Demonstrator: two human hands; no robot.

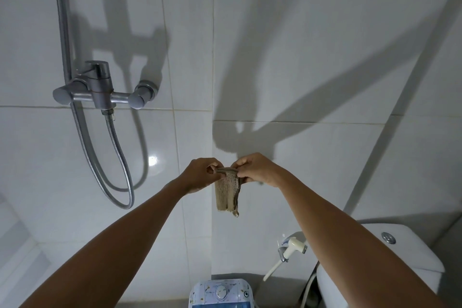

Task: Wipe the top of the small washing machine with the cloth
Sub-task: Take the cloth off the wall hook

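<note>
A small beige-brown woven cloth [228, 192] hangs in the air in front of the tiled wall corner. My left hand [200, 174] pinches its upper left edge and my right hand [257, 170] pinches its upper right edge, fingers close together. Far below, at the bottom edge of the view, stands the small washing machine [221, 294], white and blue with a round dial on its top panel. Only its rear top part shows. Both hands are well above the machine.
A metal shower mixer [100, 90] with a looping flexible hose [120, 177] hangs on the left wall. A white bidet sprayer [292, 249] is mounted low on the right wall. A white toilet cistern [390, 252] stands at the lower right, next to the machine.
</note>
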